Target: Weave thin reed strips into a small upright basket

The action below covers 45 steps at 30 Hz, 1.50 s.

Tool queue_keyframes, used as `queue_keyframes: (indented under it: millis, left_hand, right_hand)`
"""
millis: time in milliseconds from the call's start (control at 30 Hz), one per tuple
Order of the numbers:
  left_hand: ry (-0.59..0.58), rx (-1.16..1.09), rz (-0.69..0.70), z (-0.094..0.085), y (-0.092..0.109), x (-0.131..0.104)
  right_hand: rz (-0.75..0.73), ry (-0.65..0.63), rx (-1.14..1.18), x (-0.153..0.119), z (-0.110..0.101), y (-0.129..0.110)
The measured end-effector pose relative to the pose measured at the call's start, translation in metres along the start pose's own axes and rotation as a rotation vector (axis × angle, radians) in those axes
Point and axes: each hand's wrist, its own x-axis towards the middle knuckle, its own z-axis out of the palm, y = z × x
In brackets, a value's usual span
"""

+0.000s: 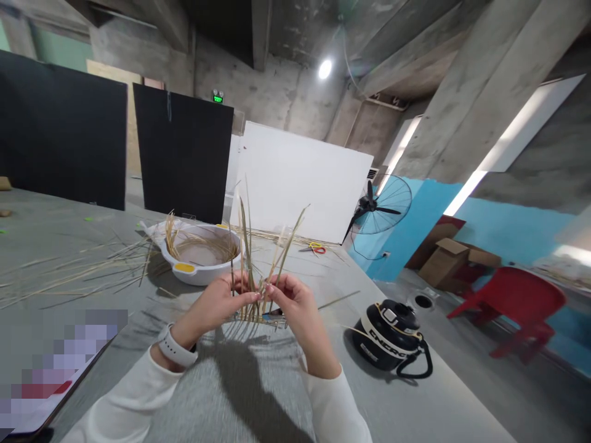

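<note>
Between my two hands stands a small woven piece of straw stalks, its long loose ends pointing upward and its lower part resting near the table. My left hand pinches the stalks from the left, thumb and fingers closed. From the other side my right hand pinches stalks too, its thumb close to the left thumb. The fingertips partly hide the weave. Behind my left hand is a white basin with yellow handle patches, holding coiled straw.
Loose straw lies across the table's left. Scissors with red and yellow handles lie at the back. A black bottle stands at right, near the table edge. A pixelated flat item is at lower left. A fan stands beyond.
</note>
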Motion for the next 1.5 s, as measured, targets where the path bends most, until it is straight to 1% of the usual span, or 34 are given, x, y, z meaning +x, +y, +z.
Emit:
queue_keyframes:
  millis: [133,233,300,433,567,667,800,867,1000,1233,1367,1500]
  left_hand:
    - [0.005,-0.096,-0.042,0.000,-0.004,0.002]
    - [0.059,-0.149,-0.071,0.001,-0.006,0.004]
    - [0.081,-0.178,-0.081,0.001,-0.008,0.004]
    - [0.024,-0.155,-0.078,0.001,-0.008,0.003]
    - [-0.043,-0.064,-0.049,-0.001,-0.004,0.002]
    - [-0.096,-0.032,-0.026,-0.002,-0.001,0.000]
    - [-0.129,-0.036,-0.058,-0.001,-0.001,-0.001]
    - [-0.139,-0.043,-0.073,0.000,-0.001,-0.001]
    - [-0.137,-0.070,-0.114,0.004,-0.002,-0.001]
    - [-0.074,-0.058,-0.115,0.016,-0.006,0.001]
    - [-0.064,-0.066,-0.094,0.013,-0.011,0.002]
    - [-0.051,-0.135,-0.068,0.006,-0.015,0.003]
  right_hand:
    - [-0.043,0.002,-0.022,0.001,-0.002,0.000]
    - [-0.062,0.061,-0.010,-0.001,0.000,0.001]
    - [-0.087,0.084,-0.046,-0.002,0.002,0.000]
    - [-0.181,0.047,-0.190,-0.003,0.003,0.000]
    - [-0.290,0.122,-0.234,0.000,0.001,0.005]
    - [-0.267,0.063,-0.227,0.001,0.001,0.006]
    - [-0.238,-0.046,-0.302,-0.001,0.000,0.003]
    - [-0.228,-0.038,-0.350,-0.003,0.000,0.001]
    - [-0.194,0.047,-0.427,-0.003,0.001,0.004]
    - [-0.124,0.081,-0.359,0.000,0.001,0.014]
    - [-0.112,0.055,-0.286,0.001,-0.001,0.014]
    - [-0.114,0.017,-0.212,-0.001,-0.004,0.007]
